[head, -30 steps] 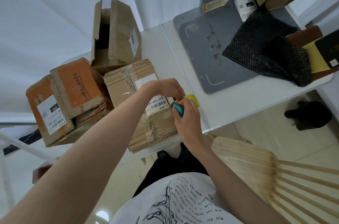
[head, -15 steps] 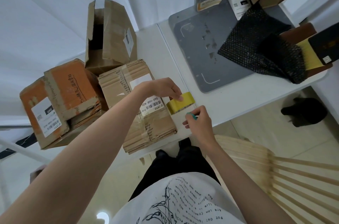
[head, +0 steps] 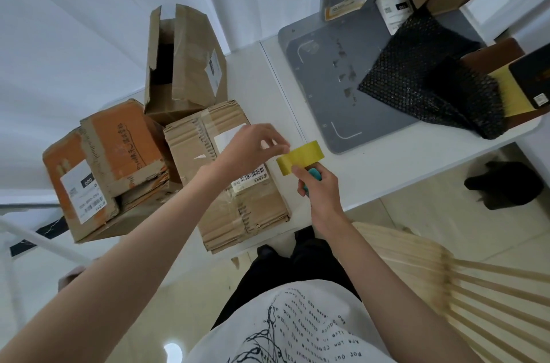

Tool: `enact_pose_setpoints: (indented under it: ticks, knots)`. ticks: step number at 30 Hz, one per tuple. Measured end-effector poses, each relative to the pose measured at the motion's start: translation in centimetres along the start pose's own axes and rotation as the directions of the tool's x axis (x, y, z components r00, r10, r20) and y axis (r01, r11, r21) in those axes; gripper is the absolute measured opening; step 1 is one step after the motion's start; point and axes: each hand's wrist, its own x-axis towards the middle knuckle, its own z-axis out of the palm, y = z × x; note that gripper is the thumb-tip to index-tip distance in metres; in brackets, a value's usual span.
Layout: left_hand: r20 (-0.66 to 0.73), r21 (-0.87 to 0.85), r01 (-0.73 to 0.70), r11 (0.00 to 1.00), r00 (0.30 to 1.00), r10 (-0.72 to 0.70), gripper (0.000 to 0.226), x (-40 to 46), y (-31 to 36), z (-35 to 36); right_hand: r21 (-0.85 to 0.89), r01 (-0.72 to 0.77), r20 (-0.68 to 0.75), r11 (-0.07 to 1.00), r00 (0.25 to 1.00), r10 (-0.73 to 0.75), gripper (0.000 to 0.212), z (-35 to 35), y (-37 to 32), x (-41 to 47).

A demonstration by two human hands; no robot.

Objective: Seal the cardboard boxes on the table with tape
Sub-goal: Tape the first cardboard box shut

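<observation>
White table (head: 372,172) runs across the upper half of the view, set against pale walls, with tiled floor below it. At about ten o'clock from the middle of the frame an orange-printed cardboard box (head: 110,160) sits closed, a white label on its near face. Just beside it, at twelve o'clock, a tall brown box (head: 190,65) stands with its flaps open. In front of that one, at the table's near edge, lies a corrugated box (head: 238,199) carrying a barcode label, its top streaked with clear tape.

Above this box's right edge the left hand (head: 253,145) has its fingers curled, fingertips pinching the yellow tape roll (head: 300,159). The right hand (head: 320,190), just at five o'clock from the roll, grips a small teal object (head: 314,176) whose kind I cannot tell, and its thumb touches the roll.

Toward two o'clock a grey mat (head: 327,80) lies on the table, with black bubble wrap (head: 431,89) on its far right part. A wooden slatted chair (head: 461,273) stands at four o'clock.
</observation>
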Motion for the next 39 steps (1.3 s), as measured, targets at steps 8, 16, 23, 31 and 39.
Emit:
enact_pose_setpoints:
  ticks: [8,16,23,31,39]
  knots:
    - [0.21,0.352,-0.379,0.856,0.923,0.322,0.031,-4.5,-1.8,0.9,0.197,-0.041,-0.041,0.98,0.998,0.05,0.014,-0.5,-1.2,0.4]
    - [-0.237,-0.194,0.093,0.977,0.962,-0.139,0.029,-3.1,2.2,2.1,0.458,-0.027,0.039,0.889,0.999,0.01,0.016,0.9,-4.8,-0.2]
    - [-0.39,-0.63,0.103,0.77,0.816,-0.428,0.034,-2.1,8.3,1.0,0.401,0.125,0.014,0.908,0.99,-0.143,0.018,3.1,-7.4,-2.5]
    - [-0.491,-0.665,0.077,0.742,0.704,-0.513,0.018,-3.7,10.1,0.2,0.232,0.297,-0.105,0.926,0.954,-0.28,0.023,4.2,-7.3,-4.6]
    - [-0.376,-0.82,0.052,0.57,0.701,-0.606,0.011,-4.7,9.8,0.0,0.182,0.339,-0.117,0.923,0.94,-0.322,0.021,4.7,-6.5,-5.2]
